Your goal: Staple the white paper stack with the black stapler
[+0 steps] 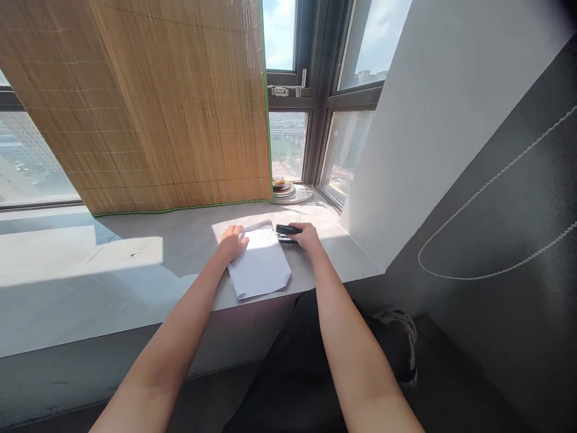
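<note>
White sheets of paper [260,264] lie on the window sill, with a curled lower left corner and dark marks near the top edge. My left hand [233,243] rests on the upper left edge of the paper, fingers closed over it. At the paper's upper right side, my right hand [307,235] is wrapped round a black stapler [287,230]. The stapler points left, its front end at the paper's edge. Whether the paper sits between its jaws I cannot tell.
A bamboo blind [180,108] hangs over the window down to the sill [112,300]. Stacked plates [293,195] stand in the far corner by the window frame. A beaded cord [469,278] loops along the right wall. A dark bag-like object [399,343] is on the floor.
</note>
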Tool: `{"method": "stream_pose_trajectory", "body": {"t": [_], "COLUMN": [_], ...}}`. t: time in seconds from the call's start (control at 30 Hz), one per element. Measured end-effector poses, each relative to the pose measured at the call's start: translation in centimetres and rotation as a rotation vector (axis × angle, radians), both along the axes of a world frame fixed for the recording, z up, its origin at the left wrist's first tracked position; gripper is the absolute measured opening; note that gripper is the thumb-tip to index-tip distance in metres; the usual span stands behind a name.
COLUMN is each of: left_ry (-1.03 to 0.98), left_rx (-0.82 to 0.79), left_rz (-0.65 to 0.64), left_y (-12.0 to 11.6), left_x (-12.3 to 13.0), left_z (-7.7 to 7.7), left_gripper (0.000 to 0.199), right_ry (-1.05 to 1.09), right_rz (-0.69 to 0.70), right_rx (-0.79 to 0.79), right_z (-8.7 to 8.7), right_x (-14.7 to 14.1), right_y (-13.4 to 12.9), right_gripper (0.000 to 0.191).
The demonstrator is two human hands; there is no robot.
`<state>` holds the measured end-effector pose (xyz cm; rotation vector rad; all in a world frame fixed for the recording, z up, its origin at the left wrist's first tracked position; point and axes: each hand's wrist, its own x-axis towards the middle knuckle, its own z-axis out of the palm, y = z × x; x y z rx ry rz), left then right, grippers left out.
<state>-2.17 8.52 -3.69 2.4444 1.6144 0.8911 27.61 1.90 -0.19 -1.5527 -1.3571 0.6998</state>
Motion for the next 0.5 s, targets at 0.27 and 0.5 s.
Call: {"method": "stream_pose_trajectory", "body": {"t": [0.27, 0.5], "left_ry": [-0.030, 0.094], "left_rx": [0.107, -0.087], "left_rz": [-0.154, -0.712], "left_y": [-2.2, -4.2], "left_x": [0.0, 0.6], "left_z": [2.3, 3.0], "left_gripper": [0.021, 0.031], "right_ry": [-0.298, -0.321], "right_rz": [0.183, 0.232], "right_rx": [0.126, 0.153], "right_z": [0.7, 0.9], "right_x": [-1.6, -2.3], "right_y": [-0.4, -0.3], "right_gripper": [0.044, 0.045]}}
